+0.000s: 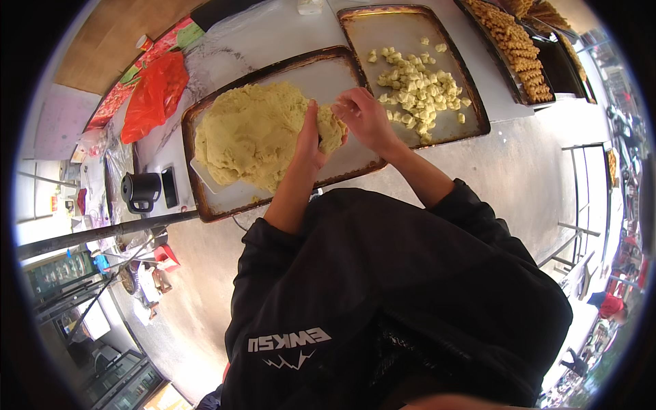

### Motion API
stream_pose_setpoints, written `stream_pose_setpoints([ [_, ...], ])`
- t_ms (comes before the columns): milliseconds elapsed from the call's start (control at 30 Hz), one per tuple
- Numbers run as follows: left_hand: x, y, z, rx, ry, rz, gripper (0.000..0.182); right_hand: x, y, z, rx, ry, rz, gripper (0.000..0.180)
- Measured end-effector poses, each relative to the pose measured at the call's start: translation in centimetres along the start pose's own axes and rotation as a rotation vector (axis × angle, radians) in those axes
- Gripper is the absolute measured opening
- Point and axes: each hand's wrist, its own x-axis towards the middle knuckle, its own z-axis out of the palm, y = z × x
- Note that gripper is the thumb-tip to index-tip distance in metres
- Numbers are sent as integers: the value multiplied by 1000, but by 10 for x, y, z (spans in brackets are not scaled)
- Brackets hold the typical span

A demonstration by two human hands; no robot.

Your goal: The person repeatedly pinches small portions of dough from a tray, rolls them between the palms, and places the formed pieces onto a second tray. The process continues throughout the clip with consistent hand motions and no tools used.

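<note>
A large mound of pale yellow-green dough (251, 133) lies on a dark-rimmed metal baking tray (287, 66) before me, with a white edge of something flat under its left side. My left hand (310, 136) holds a smaller lump of dough (330, 130) at the mound's right side, thumb up. My right hand (365, 115) is at that lump's upper right, its fingers bent in; whether a bit of dough is between the fingertips is hard to tell. Many small dough pieces (420, 92) lie heaped on a second tray (405, 10), to the right.
Long trays of brown twisted fried pastries (512, 46) stand at the upper right. Left of the dough are a red plastic bag (156, 92), a black electric kettle (141, 191) and a dark phone (169, 187). A paper cup (144, 42) stands at the upper left.
</note>
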Motion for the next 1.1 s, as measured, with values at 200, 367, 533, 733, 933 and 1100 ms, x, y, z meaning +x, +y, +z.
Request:
stream_pose_setpoints([
  [200,5,-7,-2,-85,105,-35,64,-9,9,37,-61,145,-117,34],
  [367,7,-18,-12,-59,285,-30,50,-14,24,47,-151,145,-245,25],
  [533,2,-18,-10,176,231,-45,41,16,47,34,273,121,299,34],
  [733,-19,12,-7,57,211,-56,38,29,74,13,664,79,649,49],
  [933,-4,3,1,117,333,108,32,19,65,34,343,-16,257,39],
  [1100,1,-10,8,-71,-33,231,46,22,34,43,487,138,143,32],
])
